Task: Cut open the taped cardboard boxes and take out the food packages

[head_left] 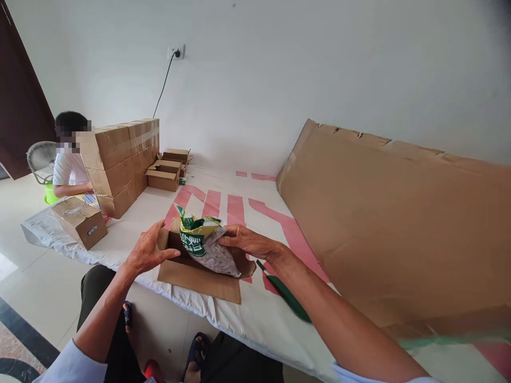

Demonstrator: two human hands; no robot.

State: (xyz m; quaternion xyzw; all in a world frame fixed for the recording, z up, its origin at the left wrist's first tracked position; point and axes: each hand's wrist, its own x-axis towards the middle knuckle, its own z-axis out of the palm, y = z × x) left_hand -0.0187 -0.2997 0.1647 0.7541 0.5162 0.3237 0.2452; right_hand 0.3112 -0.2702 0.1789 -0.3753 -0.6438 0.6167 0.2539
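Note:
A plastic bag point(209, 247), green and yellow at the top with a clear lower part showing pale contents, lies tilted over an open cardboard box point(199, 282). My right hand point(249, 239) grips the bag's right side, thumb and fingers pressed on the plastic. At the box's left end, my left hand point(149, 250) has its fingers on the outer side and its thumb over the inside, with the side flap between them. The box's front flap is folded down toward me. Beneath my right forearm rests a dark green object with a narrow tip point(285, 292), partly hidden.
Closed cartons point(120, 165) stand stacked at the back left, with another taped carton point(80, 221) in front. Small open boxes point(163, 175) sit beside the stack. A large cardboard sheet point(391, 223) leans at the right. Another person point(72, 165) is behind the cartons, near a fan point(40, 159).

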